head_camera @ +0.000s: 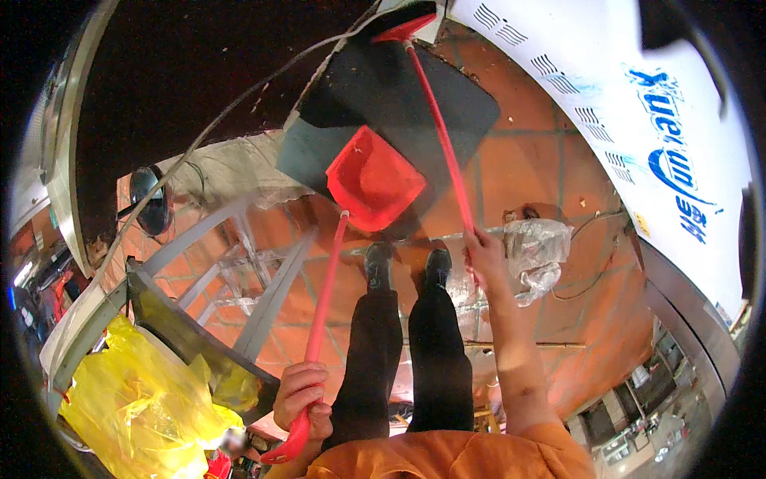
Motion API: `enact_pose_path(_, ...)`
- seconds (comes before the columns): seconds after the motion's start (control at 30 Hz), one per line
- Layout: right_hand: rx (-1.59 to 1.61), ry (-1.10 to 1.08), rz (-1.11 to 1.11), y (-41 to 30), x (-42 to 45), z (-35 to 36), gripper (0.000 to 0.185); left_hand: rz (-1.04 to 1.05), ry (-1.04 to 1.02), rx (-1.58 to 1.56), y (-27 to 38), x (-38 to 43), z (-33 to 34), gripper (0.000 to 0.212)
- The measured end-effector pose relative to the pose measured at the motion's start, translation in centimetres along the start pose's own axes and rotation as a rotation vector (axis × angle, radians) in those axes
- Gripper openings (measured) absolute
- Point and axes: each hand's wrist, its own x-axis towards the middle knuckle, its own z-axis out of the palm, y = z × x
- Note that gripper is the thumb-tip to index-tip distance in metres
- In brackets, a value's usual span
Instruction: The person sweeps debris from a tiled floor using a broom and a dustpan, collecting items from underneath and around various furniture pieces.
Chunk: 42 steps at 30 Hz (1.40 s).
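My left hand (304,398) grips the handle of a red long-handled dustpan (378,182). The pan lies over a dark sheet (413,114) on the tiled floor, with a small bit of debris near its upper edge. My right hand (483,258) is closed around the red handle of a broom (440,129). The broom's head, red with dark bristles, is at the top of the view, beyond the dustpan and partly in shadow. My shoes stand on the tiles between the two handles.
Crumpled clear plastic (541,251) lies right of my right hand, near a thin cord. On the left are a metal frame (269,299), a yellow plastic bag (137,401) and a cable crossing upward. A white lettered appliance or panel (664,132) borders the right side.
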Motion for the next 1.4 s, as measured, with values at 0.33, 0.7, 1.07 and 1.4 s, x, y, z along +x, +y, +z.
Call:
enact_pose_path(0.33, 0.311, 0.165, 0.323, 4.9, -19.1, -2.0, 0.017, 0.031, 0.0, -0.007, 0.2, 0.4, -0.1, 0.022)
enact_pose_path(0.7, 0.479, -0.225, 0.366, -2.4, -8.6, -4.2, 0.019, 0.037, -0.016, -0.012, 0.0, 0.1, 0.0, 0.021)
enact_pose_path(1.07, 0.234, -0.014, 0.275, -1.2, -19.1, -4.7, 0.018, 0.084, 0.036, -0.034, -0.6, -0.5, 0.4, 0.023)
enact_pose_path(1.4, 0.712, -0.234, 0.394, -3.7, -16.4, -4.7, 0.025, 0.028, 0.0, -0.037, 0.0, -0.5, 0.2, 0.022)
